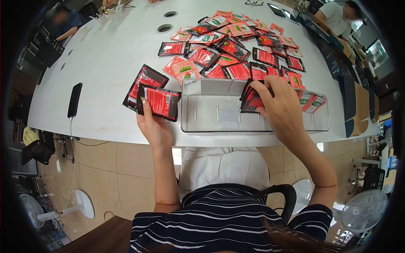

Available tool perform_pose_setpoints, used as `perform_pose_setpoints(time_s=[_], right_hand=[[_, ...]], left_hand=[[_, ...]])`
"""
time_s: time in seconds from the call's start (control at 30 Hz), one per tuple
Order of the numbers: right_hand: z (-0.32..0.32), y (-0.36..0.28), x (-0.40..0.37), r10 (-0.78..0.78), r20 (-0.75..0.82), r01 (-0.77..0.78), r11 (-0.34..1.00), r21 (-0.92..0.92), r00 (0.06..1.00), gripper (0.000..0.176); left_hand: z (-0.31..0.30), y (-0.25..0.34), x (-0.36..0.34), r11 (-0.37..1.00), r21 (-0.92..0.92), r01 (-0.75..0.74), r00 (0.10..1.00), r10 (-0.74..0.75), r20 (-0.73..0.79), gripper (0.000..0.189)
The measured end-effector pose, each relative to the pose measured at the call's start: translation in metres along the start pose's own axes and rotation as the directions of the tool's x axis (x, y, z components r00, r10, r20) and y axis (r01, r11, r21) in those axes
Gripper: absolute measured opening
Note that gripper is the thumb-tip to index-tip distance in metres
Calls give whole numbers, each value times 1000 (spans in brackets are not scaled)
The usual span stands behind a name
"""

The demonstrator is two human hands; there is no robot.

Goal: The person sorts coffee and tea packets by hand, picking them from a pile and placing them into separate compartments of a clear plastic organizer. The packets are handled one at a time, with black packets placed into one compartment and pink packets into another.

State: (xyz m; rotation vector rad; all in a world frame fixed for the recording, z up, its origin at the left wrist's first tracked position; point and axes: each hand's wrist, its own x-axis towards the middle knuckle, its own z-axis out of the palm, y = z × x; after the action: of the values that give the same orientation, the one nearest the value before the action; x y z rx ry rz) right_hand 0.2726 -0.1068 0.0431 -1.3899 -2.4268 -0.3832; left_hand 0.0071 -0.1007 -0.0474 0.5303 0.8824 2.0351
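Observation:
My left hand (152,126) is closed on two red-and-black packets (158,102), fanned one over the other, left of a clear plastic bin (202,126). Inside the bin, toward its right half, my right hand (278,101) grips dark red-and-black packets (252,99) by their upper edge; how many is hidden. Behind my right wrist, packets with green marks (313,103) stand in the bin's right end. A heap of red, black and pink packets (228,50) spreads over the table just beyond the bin.
A black phone (75,100) with a white cable lies on the white table (109,59) at left. Open cardboard boxes (356,105) line the right edge. Two cable holes (165,28), glasses (254,3) and devices (282,12) are farther back. People sit at both far sides.

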Motion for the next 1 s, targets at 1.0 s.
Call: perform_pose_setpoints(time_s=[1.0], right_hand=[[-9, -21, 5, -108, -102, 129, 964, 234, 989, 69]], left_hand=[[-2, 0, -2, 979, -2, -205, 978, 204, -47, 30]])
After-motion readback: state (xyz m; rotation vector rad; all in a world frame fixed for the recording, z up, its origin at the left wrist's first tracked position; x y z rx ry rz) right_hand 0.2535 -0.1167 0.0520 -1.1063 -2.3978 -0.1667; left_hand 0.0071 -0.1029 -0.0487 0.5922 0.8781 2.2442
